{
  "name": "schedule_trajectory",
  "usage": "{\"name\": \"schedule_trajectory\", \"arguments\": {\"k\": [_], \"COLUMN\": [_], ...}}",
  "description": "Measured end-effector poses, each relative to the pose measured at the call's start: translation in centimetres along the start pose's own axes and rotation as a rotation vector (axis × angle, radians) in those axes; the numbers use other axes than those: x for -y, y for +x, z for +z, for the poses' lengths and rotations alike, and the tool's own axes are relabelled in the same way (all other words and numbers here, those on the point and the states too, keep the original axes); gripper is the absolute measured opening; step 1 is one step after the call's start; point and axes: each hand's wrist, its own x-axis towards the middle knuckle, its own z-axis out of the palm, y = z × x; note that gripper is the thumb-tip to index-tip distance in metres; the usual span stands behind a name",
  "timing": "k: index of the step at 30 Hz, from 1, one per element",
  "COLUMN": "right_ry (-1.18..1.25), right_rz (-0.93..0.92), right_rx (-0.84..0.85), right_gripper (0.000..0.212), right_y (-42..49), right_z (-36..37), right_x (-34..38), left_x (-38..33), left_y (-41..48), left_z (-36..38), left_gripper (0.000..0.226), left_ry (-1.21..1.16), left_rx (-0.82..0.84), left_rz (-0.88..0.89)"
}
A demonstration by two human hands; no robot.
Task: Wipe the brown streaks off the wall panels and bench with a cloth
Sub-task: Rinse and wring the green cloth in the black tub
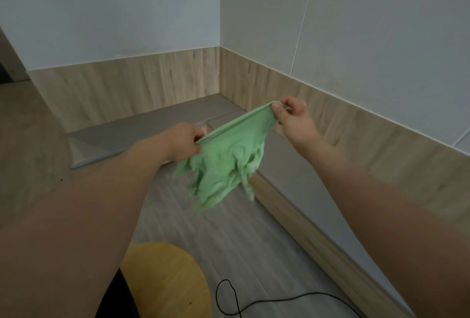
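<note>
Beyond our hands the wood panels (127, 83) wrap the corner, with the grey bench (142, 124) just below them; we make out no brown streaks from here. Between our hands hangs the green cloth (229, 155), its top edge taut and the rest crumpled. Our left hand (185, 142) and right hand (292, 116) each pinch a corner. We judge it best to fold it into a flat pad before pressing it to a panel.

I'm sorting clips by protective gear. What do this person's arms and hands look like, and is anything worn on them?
Both are bare. The left hand and right hand wear no gloves, and no ring shows on the visible fingers. The left forearm and right forearm have no sleeves in view, and neither wrist carries a watch or band.
</note>
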Motion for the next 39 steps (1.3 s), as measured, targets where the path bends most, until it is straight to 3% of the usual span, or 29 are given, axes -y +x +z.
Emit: {"name": "schedule_trajectory", "arguments": {"k": [4,8,10,13,15,20,23,25,26,29,30,31,32,33,34,37,39], "right_ry": [0.194,0.314,0.289,0.154,0.139,0.054,0.2,0.275,0.292,0.208,0.088,-0.131,-0.35,-0.509,-0.566,-0.364,-0.331], "right_rz": [0.079,0.122,0.153,0.153,0.168,0.121,0.125,0.122,0.101,-0.037,-0.09,-0.119,-0.135,-0.152,-0.147,0.066,0.085], "right_rx": [0.053,-0.163,-0.173,-0.158,-0.14,-0.058,-0.043,-0.079,-0.113,-0.334,-0.307,-0.113,0.184,0.415,0.427,-0.022,-0.021], "right_gripper": [0.022,0.018,0.013,0.014,0.016,0.015,0.02,0.022,0.022,0.014,0.011,0.016,0.022,0.025,0.027,0.025,0.021], "right_y": [-0.7,-0.3,0.0,0.1,0.2,0.7,1.0,1.8,2.2,2.2,1.9,0.9,-0.7,-1.8,-2.1,-0.8,-0.1], "right_z": [0.3,-0.2,-0.8,-1.5,-2.0,-3.0,-2.8,-3.0,-3.4,-3.9,-3.7,-3.1,-2.4,-2.2,-2.2,-3.3,-3.4], "right_x": [-0.3,0.2,-0.1,-0.8,-0.8,-0.3,0.4,0.8,1.0,0.4,-0.8,-1.8,-3.5,-5.4,-6.7,-5.8,-4.2], "left_x": [1.2,1.8,2.0,1.8,1.7,2.0,0.8,0.5,0.6,1.8,2.3,2.6,3.2,3.9,4.6,5.7,5.4], "left_y": [0.3,0.7,0.9,0.7,0.4,0.5,-0.2,-1.0,-1.2,-1.0,-0.8,-1.2,-1.5,-1.8,-2.1,-2.2,-2.3], "left_z": [2.4,1.8,1.1,0.4,-0.3,-2.5,-4.1,-6.2,-7.2,-7.6,-6.5,-4.5,-1.7,0.3,1.1,-0.1,-1.6], "left_gripper": [0.021,0.025,0.023,0.015,0.018,0.03,0.047,0.053,0.051,0.03,0.025,0.021,0.017,0.019,0.022,0.027,0.023], "left_ry": [-0.106,-0.192,-0.386,-0.893,-1.021,-0.355,-0.297,-0.218,-0.179,-0.37,-0.364,-0.259,-0.156,-0.001,0.024,-0.319,-0.413], "left_rx": [-0.149,-0.26,-0.332,-0.353,-0.312,-0.41,-0.388,-0.28,-0.245,-0.427,-0.368,-0.217,-0.04,0.047,0.025,-0.201,-0.19], "left_rz": [-0.098,-0.193,-0.205,-0.2,-0.172,-0.072,-0.033,-0.043,-0.039,0.033,0.06,0.052,-0.014,-0.052,-0.097,-0.16,-0.157]}}
